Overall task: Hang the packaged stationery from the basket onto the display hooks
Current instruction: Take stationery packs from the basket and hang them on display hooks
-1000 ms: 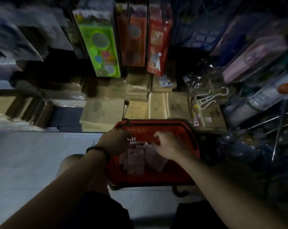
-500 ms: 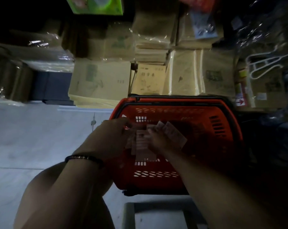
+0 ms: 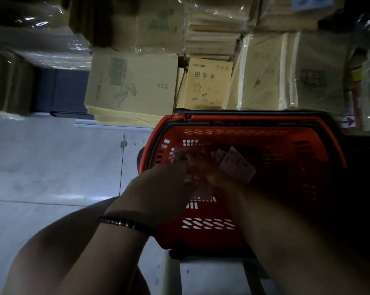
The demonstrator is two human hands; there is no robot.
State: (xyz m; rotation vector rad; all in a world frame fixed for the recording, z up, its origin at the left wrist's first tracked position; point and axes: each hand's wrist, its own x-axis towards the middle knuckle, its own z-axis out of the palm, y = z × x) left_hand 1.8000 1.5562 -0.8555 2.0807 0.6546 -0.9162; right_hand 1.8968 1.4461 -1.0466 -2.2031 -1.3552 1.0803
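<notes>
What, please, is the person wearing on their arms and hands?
Both forearms are bare, with no sleeves in view and no gloves. The left hand has a thin dark beaded bracelet round its wrist. The right hand shows nothing worn, though the dim light hides small details.

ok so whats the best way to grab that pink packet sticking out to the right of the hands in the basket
Probably by the far upper end of the pink packet, pinched across its flat faces. It lies tilted inside the red basket, its near end tucked under the right hand. Come from above and the right, where the basket looks bare. The left hand crowds the other side.
</notes>
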